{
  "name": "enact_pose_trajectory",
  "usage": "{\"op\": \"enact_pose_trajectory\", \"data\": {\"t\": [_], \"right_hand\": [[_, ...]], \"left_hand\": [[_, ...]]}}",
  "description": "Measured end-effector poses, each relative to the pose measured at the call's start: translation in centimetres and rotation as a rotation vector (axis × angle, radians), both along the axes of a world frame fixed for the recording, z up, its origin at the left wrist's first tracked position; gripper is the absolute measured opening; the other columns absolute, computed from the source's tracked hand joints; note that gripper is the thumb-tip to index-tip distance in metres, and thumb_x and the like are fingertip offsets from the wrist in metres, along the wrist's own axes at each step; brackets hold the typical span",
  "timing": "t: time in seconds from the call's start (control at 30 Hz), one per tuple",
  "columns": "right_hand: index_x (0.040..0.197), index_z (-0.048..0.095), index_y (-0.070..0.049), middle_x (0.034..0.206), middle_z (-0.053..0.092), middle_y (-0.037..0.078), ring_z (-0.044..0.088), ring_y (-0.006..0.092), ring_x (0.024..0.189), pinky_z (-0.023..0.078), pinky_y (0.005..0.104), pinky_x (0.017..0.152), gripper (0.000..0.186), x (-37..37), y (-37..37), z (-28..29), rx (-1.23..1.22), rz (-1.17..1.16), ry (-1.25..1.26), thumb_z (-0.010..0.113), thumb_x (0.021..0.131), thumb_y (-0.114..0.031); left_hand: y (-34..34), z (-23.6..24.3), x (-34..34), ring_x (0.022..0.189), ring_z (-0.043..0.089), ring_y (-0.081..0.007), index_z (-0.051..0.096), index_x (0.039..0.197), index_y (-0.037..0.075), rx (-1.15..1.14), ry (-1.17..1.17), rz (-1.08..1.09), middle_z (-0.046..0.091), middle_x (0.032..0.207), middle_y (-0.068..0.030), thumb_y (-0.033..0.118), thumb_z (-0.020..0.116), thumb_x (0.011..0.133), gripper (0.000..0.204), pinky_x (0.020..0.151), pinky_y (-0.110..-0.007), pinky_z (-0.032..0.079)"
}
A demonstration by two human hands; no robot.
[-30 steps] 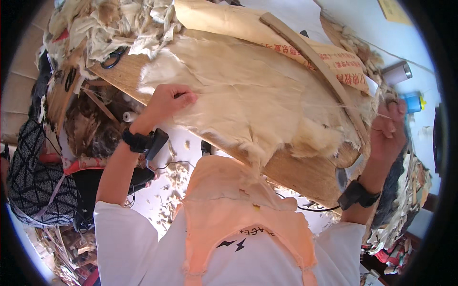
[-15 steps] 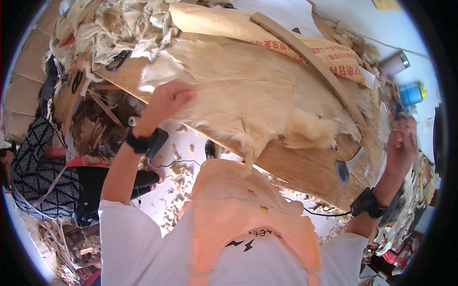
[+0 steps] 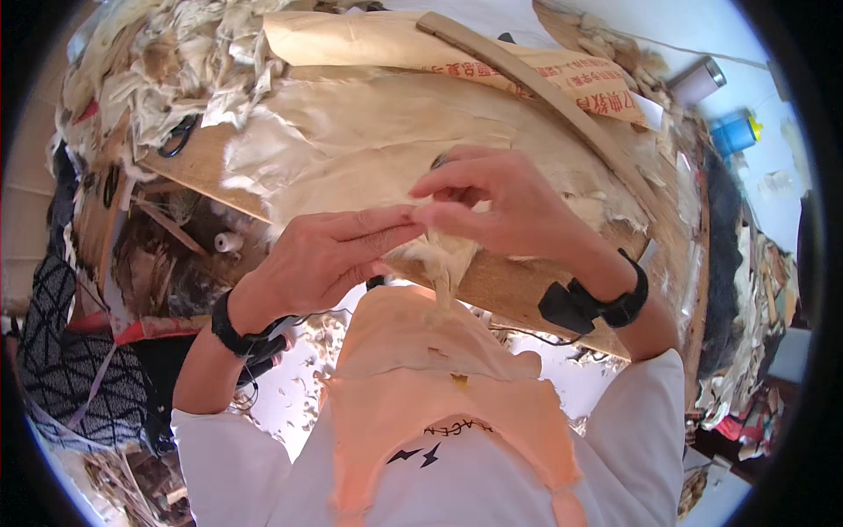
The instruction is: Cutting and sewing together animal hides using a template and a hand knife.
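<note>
A pale, cream-coloured fur pelt [image 3: 325, 132] lies skin side up across the wooden board, with fluffy fur at its near edge. Over it my two hands meet, fingertips touching. My left hand [image 3: 329, 255] has its fingers pressed together and pointing right, thumb beneath. My right hand [image 3: 505, 202] is curled in a pinch against the left fingertips; a dark band shows by one finger. Whatever lies between the fingertips is too small to make out. A narrow strip of the pelt [image 3: 443, 272] hangs toward my peach apron [image 3: 395, 334]. My right wrist mostly hides the metal blade [image 3: 648, 255].
A long curved wooden strip [image 3: 544, 92] rests over brown printed paper [image 3: 351, 39]. Scissors [image 3: 180, 136] lie by a heap of fur scraps [image 3: 167, 66]. A blue bottle [image 3: 736, 132] and a metal flask [image 3: 698, 81] stand right. Another person's patterned sleeve [image 3: 53, 316] is at left.
My right hand has come from the far right edge to the middle and met my left hand. My left hand has moved down and right, its fist opened into straighter fingers.
</note>
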State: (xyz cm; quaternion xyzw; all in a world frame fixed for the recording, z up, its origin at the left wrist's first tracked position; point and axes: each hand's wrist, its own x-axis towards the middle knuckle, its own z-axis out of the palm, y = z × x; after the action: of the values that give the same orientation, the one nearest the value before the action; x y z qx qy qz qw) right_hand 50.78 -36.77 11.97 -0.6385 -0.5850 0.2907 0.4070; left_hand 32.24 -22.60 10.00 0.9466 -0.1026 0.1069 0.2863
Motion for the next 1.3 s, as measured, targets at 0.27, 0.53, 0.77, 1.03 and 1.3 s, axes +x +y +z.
{"op": "enact_pose_trajectory", "data": {"t": [0.27,0.53,0.77,1.03,1.3], "right_hand": [[0.094,0.066,0.000,0.072,0.055,0.002,0.046,0.0079,0.063,0.037,0.0232,0.054,0.018,-1.2,2.2,-0.1,-0.146,-0.020,0.081,0.062,0.080,-0.010],[0.098,0.066,-0.002,0.073,0.058,0.004,0.052,0.0093,0.065,0.041,0.0240,0.056,0.021,-1.5,3.8,-1.6,-0.085,-0.078,0.213,0.059,0.082,-0.014],[0.101,0.065,-0.002,0.075,0.058,0.004,0.053,0.0096,0.067,0.042,0.0243,0.058,0.022,-2.2,4.1,-1.6,-0.140,-0.210,0.297,0.058,0.083,-0.012],[0.107,0.062,0.001,0.075,0.051,0.000,0.045,0.0071,0.068,0.037,0.0218,0.059,0.022,-2.8,3.3,-1.6,-0.151,-0.285,0.546,0.054,0.087,-0.006],[0.102,0.064,0.001,0.079,0.055,0.000,0.047,0.0051,0.068,0.038,0.0201,0.058,0.019,-2.0,2.8,-1.7,-0.220,-0.312,0.611,0.056,0.088,-0.009]], "left_hand": [[3.8,-0.7,1.0,0.078,0.061,-0.0218,0.059,0.115,0.011,-0.057,-0.092,-0.122,0.055,0.122,0.0021,0.022,0.059,0.081,0.035,0.066,-0.032,0.048],[8.0,-0.9,2.3,0.088,0.060,-0.0183,0.059,0.116,0.007,-0.136,0.059,-0.308,0.056,0.122,-0.0058,0.033,0.049,0.088,0.040,0.063,-0.030,0.037],[9.9,-1.3,3.6,0.092,0.059,-0.0173,0.057,0.119,0.008,-0.089,0.105,-0.406,0.055,0.124,-0.0047,0.035,0.049,0.088,0.042,0.065,-0.031,0.036],[10.0,-0.5,4.9,0.094,0.059,-0.0204,0.056,0.121,0.009,-0.101,0.175,-0.467,0.056,0.122,-0.0076,0.029,0.051,0.087,0.040,0.067,-0.031,0.036],[8.6,-0.1,4.9,0.085,0.057,-0.0188,0.054,0.123,0.010,-0.062,0.160,-0.404,0.054,0.124,-0.0069,0.025,0.053,0.086,0.040,0.065,-0.031,0.034]]}}
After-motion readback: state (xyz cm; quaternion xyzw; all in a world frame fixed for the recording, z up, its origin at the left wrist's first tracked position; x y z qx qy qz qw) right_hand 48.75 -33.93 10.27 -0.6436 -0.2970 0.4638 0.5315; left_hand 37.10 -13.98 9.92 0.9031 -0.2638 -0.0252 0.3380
